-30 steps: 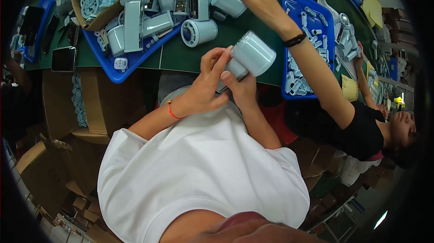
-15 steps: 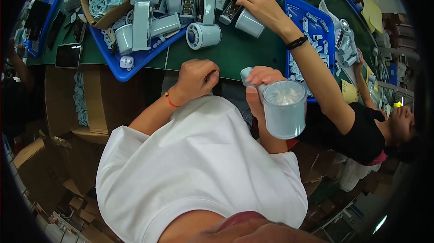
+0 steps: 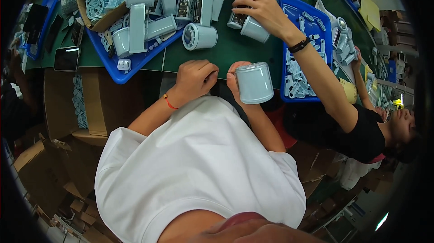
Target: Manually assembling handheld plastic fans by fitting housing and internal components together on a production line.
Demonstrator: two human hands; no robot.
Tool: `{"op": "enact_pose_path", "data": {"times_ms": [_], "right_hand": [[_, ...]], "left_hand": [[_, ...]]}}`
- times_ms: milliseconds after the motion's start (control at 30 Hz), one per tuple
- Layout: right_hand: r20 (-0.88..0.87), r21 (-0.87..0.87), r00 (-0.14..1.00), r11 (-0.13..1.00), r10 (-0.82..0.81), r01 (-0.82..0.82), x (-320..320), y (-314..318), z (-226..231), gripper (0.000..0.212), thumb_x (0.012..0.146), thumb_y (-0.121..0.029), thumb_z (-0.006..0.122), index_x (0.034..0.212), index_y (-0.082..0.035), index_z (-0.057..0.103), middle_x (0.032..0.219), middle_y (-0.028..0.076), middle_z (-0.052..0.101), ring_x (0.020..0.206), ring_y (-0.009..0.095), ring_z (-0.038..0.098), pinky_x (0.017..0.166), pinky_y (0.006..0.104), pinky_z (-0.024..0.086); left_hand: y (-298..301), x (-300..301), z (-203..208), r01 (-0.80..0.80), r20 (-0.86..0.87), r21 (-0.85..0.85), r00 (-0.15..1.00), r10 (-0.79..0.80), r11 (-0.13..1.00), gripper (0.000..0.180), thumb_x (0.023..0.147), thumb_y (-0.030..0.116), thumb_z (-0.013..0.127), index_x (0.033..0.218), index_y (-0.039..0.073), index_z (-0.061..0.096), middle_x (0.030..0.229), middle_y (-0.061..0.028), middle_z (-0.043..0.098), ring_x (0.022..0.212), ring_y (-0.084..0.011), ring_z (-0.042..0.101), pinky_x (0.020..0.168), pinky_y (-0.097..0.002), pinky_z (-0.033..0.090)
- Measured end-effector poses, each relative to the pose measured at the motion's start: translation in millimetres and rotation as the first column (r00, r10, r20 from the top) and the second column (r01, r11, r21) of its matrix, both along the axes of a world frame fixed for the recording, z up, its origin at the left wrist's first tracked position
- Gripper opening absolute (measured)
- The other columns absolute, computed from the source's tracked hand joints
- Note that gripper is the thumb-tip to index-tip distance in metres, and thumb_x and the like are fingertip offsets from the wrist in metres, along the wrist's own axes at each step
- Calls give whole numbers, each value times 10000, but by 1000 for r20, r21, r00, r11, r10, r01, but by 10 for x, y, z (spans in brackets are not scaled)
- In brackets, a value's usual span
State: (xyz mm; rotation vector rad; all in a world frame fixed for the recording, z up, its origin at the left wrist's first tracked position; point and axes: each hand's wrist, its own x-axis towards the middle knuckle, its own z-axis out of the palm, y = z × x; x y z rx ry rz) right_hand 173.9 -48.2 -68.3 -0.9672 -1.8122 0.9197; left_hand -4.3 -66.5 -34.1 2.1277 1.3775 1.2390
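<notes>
Close above my lap, my right hand (image 3: 232,80) is wrapped around a light blue handheld fan (image 3: 255,83). The fan's round drum end points right, and its handle is mostly hidden by my fingers. My left hand (image 3: 197,77) is curled by the table edge, just left of the fan; anything inside it is hidden. Beyond both hands a light blue fan (image 3: 199,37) lies on the green table with its round grille showing. Several fan bodies (image 3: 203,3) are piled behind it, some with inner parts exposed.
A blue tray (image 3: 121,78) at left holds fan parts and a cardboard box (image 3: 97,25) of light blue rings. At right, a co-worker's hand (image 3: 262,12) touches a fan body. Their arm crosses another blue tray (image 3: 329,26) of small parts. A phone (image 3: 67,58) lies at the left edge.
My right hand has moved left with the fan, closer to my left hand. The fan has turned, so its bladed face no longer shows. My left hand stays about where it was.
</notes>
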Motion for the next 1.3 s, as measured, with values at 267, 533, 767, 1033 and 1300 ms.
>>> {"op": "enact_pose_path", "data": {"times_ms": [267, 533, 767, 1033, 1300], "right_hand": [[-209, 103, 960, 981, 184, -165, -184, 8, 508, 268, 781, 37, 606, 980, -59, 454, 883, 71, 523, 756, 129, 522, 672, 252, 452], [115, 170, 993, 984, 26, -46, -3, -7, 344, 284, 762, -10, 648, 997, -24, 488, 892, 65, 541, 752, 135, 522, 664, 256, 434], [-57, 157, 976, 967, 212, -201, 226, 103, 446, 527, 697, -92, 694, 1175, -33, 480, 954, 90, 596, 857, 228, 583, 741, 325, 466], [-261, 26, 950, 985, 171, -170, 249, 217, 138, 419, 682, -158, 687, 1049, 12, 580, 948, 119, 629, 771, 280, 597, 690, 363, 464], [-781, -603, 449, 336, -435, -723, 335, -15, -92, 217, 898, -211, 492, 993, -23, 548, 1045, 136, 589, 931, 237, 579, 834, 342, 466]], "left_hand": [[-105, -79, -55, -65, 17, -10, 998, 65, 998, 73, 669, 21, 611, 727, 57, 584, 566, -63, 488, 480, -224, 474, 470, -324, 368], [4, -15, 204, 76, 68, -97, 995, -69, 992, 93, 674, 6, 619, 751, 57, 610, 560, -54, 489, 482, -213, 477, 454, -306, 360], [880, -136, 1631, 394, -265, 274, 908, -325, 877, 87, 613, 43, 627, 647, 74, 552, 524, -33, 447, 449, -201, 477, 418, -299, 355], [4347, 381, 1187, -60, -854, -80, 518, -38, 995, 212, 806, 204, 523, 959, 101, 628, 960, -99, 643, 885, -326, 609, 738, -449, 492], [5508, 871, 331, -103, -800, -28, 598, 39, 994, 476, 753, 76, 567, 1213, 141, 467, 1258, -75, 495, 1142, -316, 481, 934, -458, 390]]}}
